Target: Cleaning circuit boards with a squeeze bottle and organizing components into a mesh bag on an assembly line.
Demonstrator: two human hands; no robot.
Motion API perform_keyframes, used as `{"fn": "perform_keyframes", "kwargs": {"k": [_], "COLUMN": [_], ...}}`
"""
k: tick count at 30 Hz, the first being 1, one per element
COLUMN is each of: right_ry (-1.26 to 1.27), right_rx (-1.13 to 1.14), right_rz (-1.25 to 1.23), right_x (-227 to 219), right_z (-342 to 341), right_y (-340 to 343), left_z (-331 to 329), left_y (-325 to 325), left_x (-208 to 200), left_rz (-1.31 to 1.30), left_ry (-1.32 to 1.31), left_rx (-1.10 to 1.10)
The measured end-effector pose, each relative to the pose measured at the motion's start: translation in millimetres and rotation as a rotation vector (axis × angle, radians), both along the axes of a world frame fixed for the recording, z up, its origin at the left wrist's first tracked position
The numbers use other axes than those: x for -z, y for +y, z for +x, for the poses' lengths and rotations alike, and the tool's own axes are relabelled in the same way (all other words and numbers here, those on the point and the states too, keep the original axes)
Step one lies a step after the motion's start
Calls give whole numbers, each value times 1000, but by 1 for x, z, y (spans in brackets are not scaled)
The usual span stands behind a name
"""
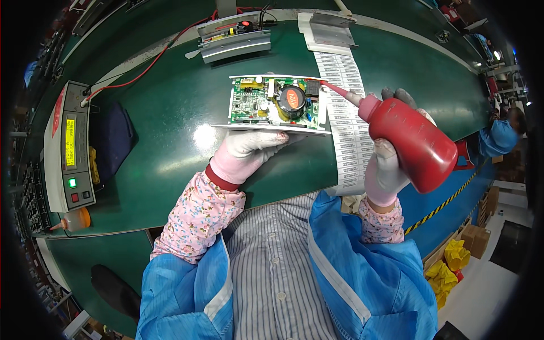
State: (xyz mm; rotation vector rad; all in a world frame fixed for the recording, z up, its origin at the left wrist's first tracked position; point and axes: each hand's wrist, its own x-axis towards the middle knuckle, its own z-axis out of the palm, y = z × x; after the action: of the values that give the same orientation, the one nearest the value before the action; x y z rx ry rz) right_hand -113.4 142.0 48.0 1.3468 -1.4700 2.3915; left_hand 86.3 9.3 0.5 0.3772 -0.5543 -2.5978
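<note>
My left hand (247, 148), in a whitish glove, grips a power supply board (258, 107) in a metal frame from its near side. The board carries green circuitry, a round black part with a red label, and small yellow and blue components. My right hand (387, 164), gloved too, is wrapped round a red squeeze bottle (416, 144) that is tilted, its nozzle pointing left. The narrow red tip reaches the far right corner of the board, by a black block; whether it touches cannot be made out. Some left fingers are hidden under the frame.
A tester (71, 147) with a lit screen stands at left, a red cable running from it. Beyond the board lie another metal-framed unit (235, 45) and a metal bracket (331, 31). A label sheet (348, 136) crosses the green table (164, 147). An orange-capped bottle (77, 219) lies at left.
</note>
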Motion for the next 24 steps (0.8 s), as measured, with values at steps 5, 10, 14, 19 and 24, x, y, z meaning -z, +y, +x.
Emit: {"fn": "perform_keyframes", "kwargs": {"k": [5,10,14,19,24], "right_ry": [66,-285,-609,-561,-379], "right_rx": [160,50,-336,-470,-409], "right_rz": [222,312,182,272,408], "right_x": [1,-8,-19,-24,-19], "right_z": [-14,-59,-61,-58,-59], "right_y": [9,17,15,9,3], "left_z": [0,-11,-15,-14,-20], "left_y": [-3,-11,-29,-31,-22], "left_x": [4,7,26,33,22], "left_rz": [-107,-153,23,134,118], "left_ry": [13,292,439,244,-52], "left_rx": [-3,62,192,187,25]}}
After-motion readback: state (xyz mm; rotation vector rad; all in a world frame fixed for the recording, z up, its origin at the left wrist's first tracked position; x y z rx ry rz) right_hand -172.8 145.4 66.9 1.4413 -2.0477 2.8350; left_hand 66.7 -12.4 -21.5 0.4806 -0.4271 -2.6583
